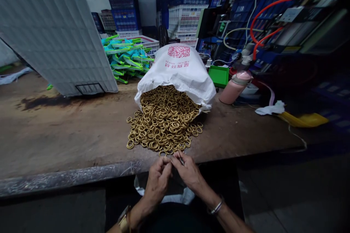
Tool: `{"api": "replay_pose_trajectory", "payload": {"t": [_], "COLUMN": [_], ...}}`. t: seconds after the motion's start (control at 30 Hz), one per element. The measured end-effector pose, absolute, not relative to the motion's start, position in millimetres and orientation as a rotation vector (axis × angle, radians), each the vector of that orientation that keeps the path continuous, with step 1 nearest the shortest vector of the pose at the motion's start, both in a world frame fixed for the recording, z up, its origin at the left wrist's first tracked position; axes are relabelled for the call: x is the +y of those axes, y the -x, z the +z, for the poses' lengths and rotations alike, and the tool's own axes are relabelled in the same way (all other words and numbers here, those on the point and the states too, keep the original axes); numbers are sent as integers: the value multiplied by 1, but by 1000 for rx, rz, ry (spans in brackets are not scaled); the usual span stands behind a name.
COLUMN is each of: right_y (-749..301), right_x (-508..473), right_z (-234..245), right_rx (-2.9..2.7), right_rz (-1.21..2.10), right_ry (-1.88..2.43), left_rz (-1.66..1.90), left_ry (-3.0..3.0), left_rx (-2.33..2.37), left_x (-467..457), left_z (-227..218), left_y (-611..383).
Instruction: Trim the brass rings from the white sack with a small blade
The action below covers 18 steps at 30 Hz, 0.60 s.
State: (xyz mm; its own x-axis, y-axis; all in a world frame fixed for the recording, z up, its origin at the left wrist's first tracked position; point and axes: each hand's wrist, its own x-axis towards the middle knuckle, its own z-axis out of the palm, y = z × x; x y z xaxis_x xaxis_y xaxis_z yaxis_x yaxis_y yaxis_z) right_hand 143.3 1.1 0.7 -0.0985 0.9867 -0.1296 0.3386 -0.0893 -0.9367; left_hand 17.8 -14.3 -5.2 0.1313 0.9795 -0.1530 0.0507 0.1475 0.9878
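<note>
A heap of brass-coloured rings [161, 123] spills from the mouth of a white woven sack [180, 71] lying on the workbench. At the bench's front edge, just below the heap, my two hands are close together with fingertips nearly touching. My left hand [158, 178] is closed in a pinch, and whatever its fingers hold is hidden. My right hand [188, 174] is closed too, its thumb and forefinger around a thin dark piece too small to name. Several loose rings lie just beyond my fingertips. Below my hands, a pale bag opening [179, 196] shows partly.
A tall grey ribbed panel [60, 32] stands on the bench [68, 134] at left. Green and turquoise plastic pieces [125, 58] are piled behind it. At right are a pink bottle [235, 87], a green tray [218, 75] and a machine with red hoses. Stacked crates [187, 18] fill the back.
</note>
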Motion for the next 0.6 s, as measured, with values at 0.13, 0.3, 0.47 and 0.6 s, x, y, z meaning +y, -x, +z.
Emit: {"api": "replay_pose_trajectory", "payload": {"t": [0.13, 0.3, 0.47, 0.6], "right_y": [-142, -143, -144, -147], "right_x": [1, -9, -44, -61], "right_z": [-1, -1, -1, -3], "right_rx": [-1405, -941, -628, -765], "right_rz": [1285, 1675, 1846, 1895], "right_ry": [1446, 1348, 1240, 1284], "left_rz": [844, 869, 856, 798], "left_ry": [-873, -725, -758, -826], "left_rx": [1048, 893, 965, 1015], "left_x": [-13, -14, -16, -19], "left_z": [-1, 4, 2, -2], "left_y": [-18, -16, -12, -9]}}
